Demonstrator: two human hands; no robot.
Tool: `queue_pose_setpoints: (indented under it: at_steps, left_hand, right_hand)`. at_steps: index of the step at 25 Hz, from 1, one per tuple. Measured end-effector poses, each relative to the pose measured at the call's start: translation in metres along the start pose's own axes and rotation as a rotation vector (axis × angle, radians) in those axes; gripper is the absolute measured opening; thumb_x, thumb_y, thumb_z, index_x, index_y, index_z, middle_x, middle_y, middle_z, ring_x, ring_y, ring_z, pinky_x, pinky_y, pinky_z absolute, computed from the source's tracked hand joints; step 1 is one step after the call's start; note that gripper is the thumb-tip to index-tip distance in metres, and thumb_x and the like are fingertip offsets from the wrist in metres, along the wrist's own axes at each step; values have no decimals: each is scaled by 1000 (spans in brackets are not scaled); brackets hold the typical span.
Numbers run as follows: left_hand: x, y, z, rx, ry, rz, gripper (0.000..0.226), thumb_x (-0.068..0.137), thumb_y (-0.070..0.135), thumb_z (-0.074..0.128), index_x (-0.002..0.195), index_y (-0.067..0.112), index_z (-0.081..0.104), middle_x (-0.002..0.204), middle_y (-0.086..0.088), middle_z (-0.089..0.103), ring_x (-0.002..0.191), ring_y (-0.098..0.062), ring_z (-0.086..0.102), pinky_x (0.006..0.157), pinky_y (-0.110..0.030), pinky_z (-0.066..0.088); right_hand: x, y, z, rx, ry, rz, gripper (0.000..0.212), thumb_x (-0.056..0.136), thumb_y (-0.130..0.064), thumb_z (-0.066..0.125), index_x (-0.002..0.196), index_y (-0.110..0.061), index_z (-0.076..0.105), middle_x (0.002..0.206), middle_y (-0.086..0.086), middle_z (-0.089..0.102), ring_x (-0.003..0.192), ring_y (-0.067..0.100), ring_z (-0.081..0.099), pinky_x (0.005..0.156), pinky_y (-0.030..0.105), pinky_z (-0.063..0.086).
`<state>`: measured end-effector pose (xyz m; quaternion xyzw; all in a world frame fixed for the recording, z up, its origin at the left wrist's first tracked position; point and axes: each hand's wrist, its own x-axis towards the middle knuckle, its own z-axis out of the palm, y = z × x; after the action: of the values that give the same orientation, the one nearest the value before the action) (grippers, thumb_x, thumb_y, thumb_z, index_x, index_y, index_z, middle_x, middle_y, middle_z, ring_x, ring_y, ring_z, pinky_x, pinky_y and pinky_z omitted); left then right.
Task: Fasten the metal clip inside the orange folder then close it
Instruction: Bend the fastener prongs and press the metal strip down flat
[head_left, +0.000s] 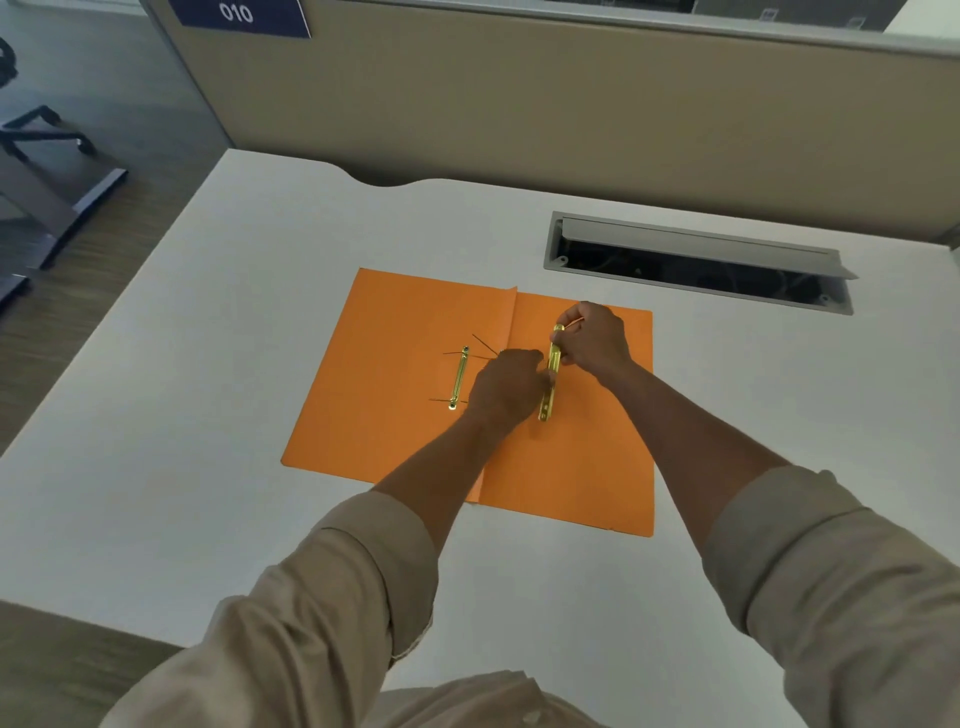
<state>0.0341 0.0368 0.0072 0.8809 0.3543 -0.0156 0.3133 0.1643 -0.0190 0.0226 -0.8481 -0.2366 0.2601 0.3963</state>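
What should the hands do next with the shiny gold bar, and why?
Probably press the gold bar flat onto the right page of the folder. Both hands, left and right, have a grip on it, it looks tilted, and the folder lies open. A second gold strip lies untouched on the left page.

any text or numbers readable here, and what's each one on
"010" in white on the dark blue sign fixed to the partition at top left.
Small labels behind the partition at top right are too blurred to read.
Nothing is printed on the orange folder or the metal clip.
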Motion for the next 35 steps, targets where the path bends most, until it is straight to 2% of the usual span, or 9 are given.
queue_pose_setpoints:
  at_steps: [4, 8, 13, 17, 21, 24, 26, 29, 35]
  left_hand:
    - [8, -20, -30, -414, 47, -51, 21, 96, 20, 57, 101, 9, 74, 96, -10, 75, 83, -25, 71, 72, -34, 59]
    - [10, -42, -48, -594, 63, -87, 15, 93, 20, 65, 94, 8, 75, 83, -5, 73, 60, -9, 67, 53, -17, 54]
    - [7, -72, -60, -800, 20, -138, 16, 94, 21, 66, 95, 8, 74, 82, -3, 72, 64, -9, 65, 58, -22, 55]
    - [6, -92, -63, -876, 13, -178, 11, 93, 20, 67, 90, 11, 73, 78, -2, 69, 63, -10, 64, 54, -20, 54]
    - [8, -107, -63, -927, 26, -234, 11, 93, 18, 67, 91, 9, 72, 77, -4, 68, 62, -12, 63, 56, -24, 56]
    - [9, -116, -59, -924, 17, -244, 10, 93, 17, 67, 92, 8, 72, 76, -4, 69, 57, -7, 64, 53, -23, 56]
    - [9, -117, -54, -946, 5, -242, 9, 93, 15, 68, 87, 10, 72, 72, -4, 67, 51, -4, 63, 49, -22, 54]
    - [11, -114, -47, -973, -13, -251, 9, 92, 16, 69, 87, 9, 71, 69, -4, 66, 51, -8, 62, 51, -26, 56]
    - [14, -113, -42, -978, -17, -258, 14, 93, 18, 67, 96, 6, 71, 72, -6, 65, 57, -11, 61, 59, -27, 58]
  right_hand:
    - [-6, -23, 10, 66, 20, -45, 21, 83, -5, 73, 101, -1, 64, 91, 20, 71, 65, 25, 70, 53, 26, 57]
    - [-12, -44, 28, 91, 31, -98, 19, 83, -7, 74, 99, -2, 64, 82, 17, 72, 53, 18, 68, 49, 22, 56]
    - [-16, -61, 56, 89, 55, -137, 17, 85, -10, 73, 98, -6, 64, 79, 11, 72, 50, 13, 66, 46, 17, 52]
    - [-18, -66, 77, 122, 67, -108, 19, 86, -13, 71, 101, -5, 62, 84, 13, 72, 54, 17, 67, 48, 20, 54]
    - [-16, -56, 90, 102, 112, -36, 20, 93, -15, 61, 111, -7, 61, 105, 12, 68, 84, 25, 69, 72, 43, 59]
    - [-16, -36, 93, -47, 99, -68, 25, 93, -8, 59, 117, -8, 64, 117, 10, 67, 100, 16, 61, 78, 32, 51]
    - [-17, -27, 94, -62, 51, -63, 27, 92, -6, 61, 118, -10, 66, 119, 8, 68, 107, 19, 63, 86, 38, 55]
    - [-16, -22, 98, -80, -10, -66, 27, 90, -7, 64, 116, -13, 68, 118, 7, 69, 108, 21, 64, 88, 45, 57]
    - [-9, -17, 102, -130, -22, -85, 15, 88, -10, 65, 100, -15, 73, 102, 3, 74, 94, 17, 66, 79, 34, 54]
